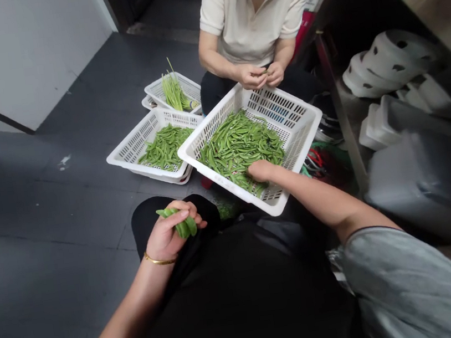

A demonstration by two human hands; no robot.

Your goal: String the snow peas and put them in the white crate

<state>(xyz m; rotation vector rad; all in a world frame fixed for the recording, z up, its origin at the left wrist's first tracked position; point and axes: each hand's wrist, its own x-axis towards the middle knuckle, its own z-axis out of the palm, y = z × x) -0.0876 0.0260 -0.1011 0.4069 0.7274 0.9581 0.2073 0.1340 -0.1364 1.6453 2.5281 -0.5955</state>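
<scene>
green pods [242, 141], slim and gently curved, lie loosely heaped.

Flat green pods, a small bunch in the hand and a loose heap in a white basket.
The bunch [187, 227] lies across the left hand [167, 237], a few plump, bright pods stacked side by side under the thumb, their ends sticking out. The heap [238, 142] is of slim, slightly curved pods lying every which way over the floor of the slotted basket [227, 182], which stands with one corner toward the wearer. The right hand [261, 170] dips into its near side; whether the hidden fingertips grip a pod is hard to tell.
</scene>
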